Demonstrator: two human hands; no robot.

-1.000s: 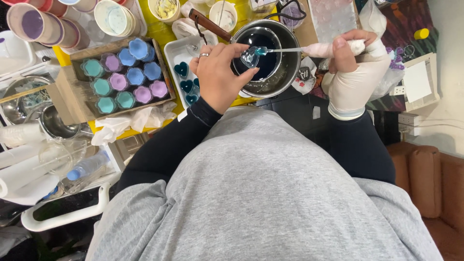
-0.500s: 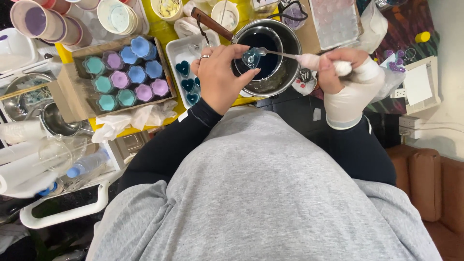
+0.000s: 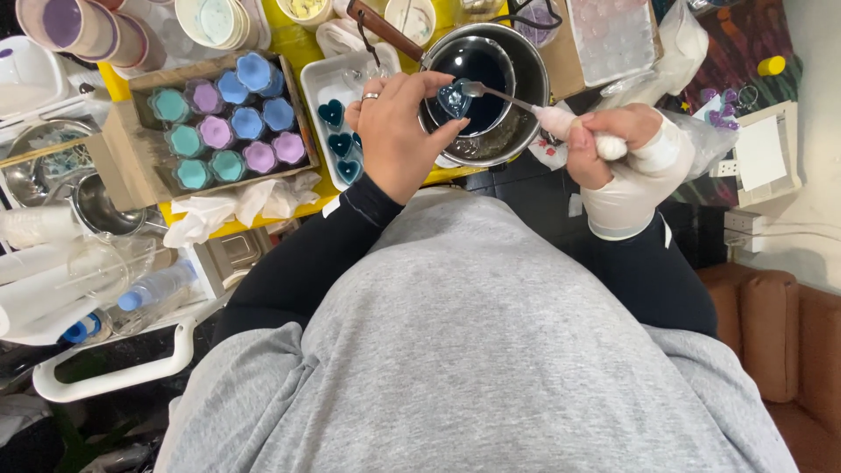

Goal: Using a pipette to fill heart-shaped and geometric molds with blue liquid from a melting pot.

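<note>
My left hand (image 3: 399, 131), bare with a ring, holds a small heart-shaped mould (image 3: 454, 96) of dark blue liquid over a metal saucepan (image 3: 517, 123). The pan holds dark blue liquid and has a brown handle (image 3: 385, 31). My right hand (image 3: 613, 149), in a white glove, grips the wrapped handle of a metal spoon (image 3: 499, 92). The spoon's bowl rests at the heart mould. Left of my left hand, a white tray (image 3: 320, 79) holds several more dark blue heart moulds (image 3: 337, 140).
A cardboard box (image 3: 123, 166) at the left holds several flower-shaped cups in blue, purple, pink and teal. Stacked bowls (image 3: 79, 26) stand at the back left, a clear mould tray (image 3: 613, 35) at the back right. Crumpled white gloves (image 3: 236, 206) lie on the yellow table edge.
My right hand has drawn in toward the pan and a little lower. The spoon's bowl has moved onto the heart mould in my left hand, which has barely shifted.
</note>
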